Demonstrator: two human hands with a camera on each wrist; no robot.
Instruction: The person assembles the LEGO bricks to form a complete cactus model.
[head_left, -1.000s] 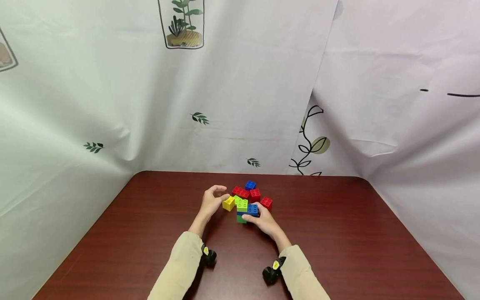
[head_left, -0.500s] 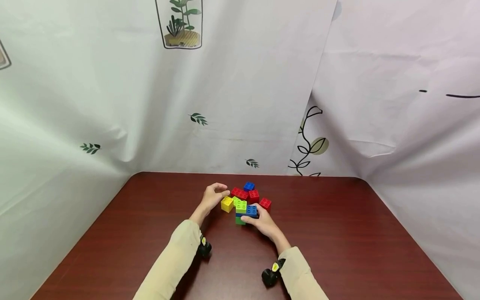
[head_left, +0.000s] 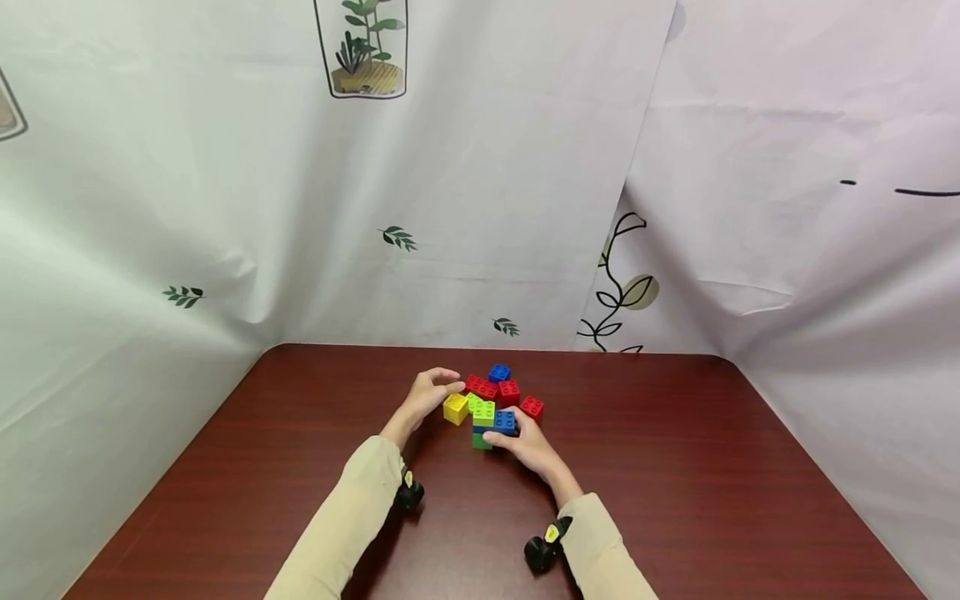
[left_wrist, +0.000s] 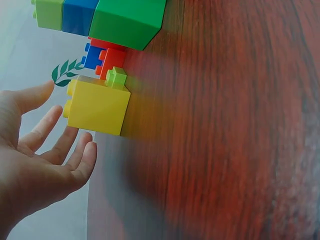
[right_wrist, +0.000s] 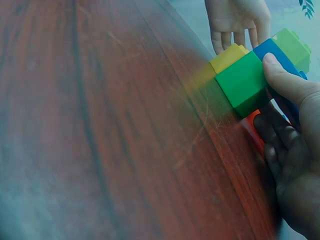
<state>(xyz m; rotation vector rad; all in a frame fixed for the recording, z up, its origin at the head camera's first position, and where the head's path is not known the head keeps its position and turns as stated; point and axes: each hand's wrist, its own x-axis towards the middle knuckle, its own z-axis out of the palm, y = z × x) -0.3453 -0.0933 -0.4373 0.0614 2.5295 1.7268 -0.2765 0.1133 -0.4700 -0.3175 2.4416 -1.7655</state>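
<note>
My right hand [head_left: 531, 446] holds a small stack of toy building bricks from its right side, the thumb in front and fingers behind. The stack has a green brick [right_wrist: 243, 82] at the bottom, a blue brick [head_left: 505, 422] across the middle and a lime brick [head_left: 483, 411] on top. Over to the left, my left hand [head_left: 422, 400] hovers beside a yellow brick [left_wrist: 99, 107]. In the left wrist view its fingers are loosely bent and spread, holding nothing, with fingertips close to the yellow brick's studs.
Behind the stack lie several red bricks [head_left: 509, 392], another blue brick [head_left: 499, 372] and a second lime brick [head_left: 472, 401], partly hidden. The brown table [head_left: 675, 467] meets a patterned white cloth [head_left: 480, 167] at its back and sides.
My left hand has shifted slightly away from me and to the right, while its forearm has swung outward to the left. The right hand keeps its hold on the stack.
</note>
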